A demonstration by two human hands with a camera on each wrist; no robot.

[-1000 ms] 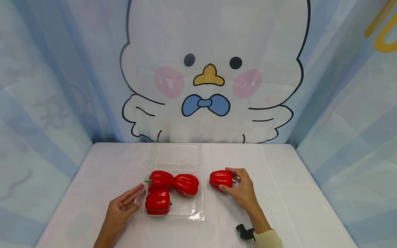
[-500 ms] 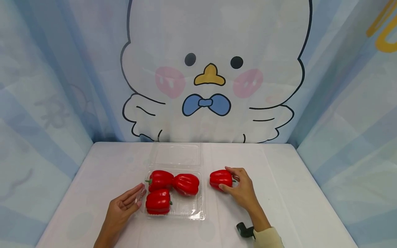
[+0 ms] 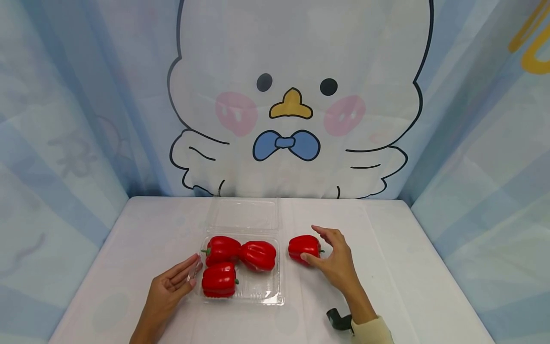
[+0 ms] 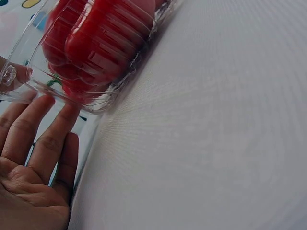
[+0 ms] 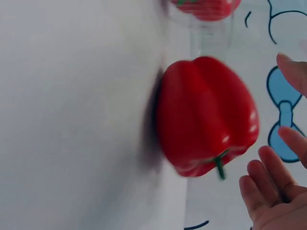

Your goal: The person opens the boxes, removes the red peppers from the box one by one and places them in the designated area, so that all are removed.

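A clear plastic clamshell container [image 3: 262, 296] lies with its lid [image 3: 245, 215] folded back, holding a red bell pepper [image 3: 222, 250] at back left, another red bell pepper [image 3: 258, 256] at back right and a third red bell pepper [image 3: 219, 280] at front left. My left hand [image 3: 165, 291] pinches the container's left rim; in the left wrist view its fingers [image 4: 29, 129] are under the rim, thumb behind the plastic. To the right, a loose red bell pepper [image 3: 304, 249] lies on its side, green stem toward my right hand [image 3: 335, 260]. That hand is spread around it, fingertips apart from it.
The table [image 3: 386, 277] has a white cover. Near my right wrist sits a small dark object [image 3: 338, 320], partly under the sleeve [image 3: 372, 330]. Behind the table hangs a cartoon-print curtain [image 3: 288, 177], with more cloth at both sides.
My right hand's fingers have spread and lifted off the loose pepper, which has shifted slightly left. My left hand and the container have stayed in place.
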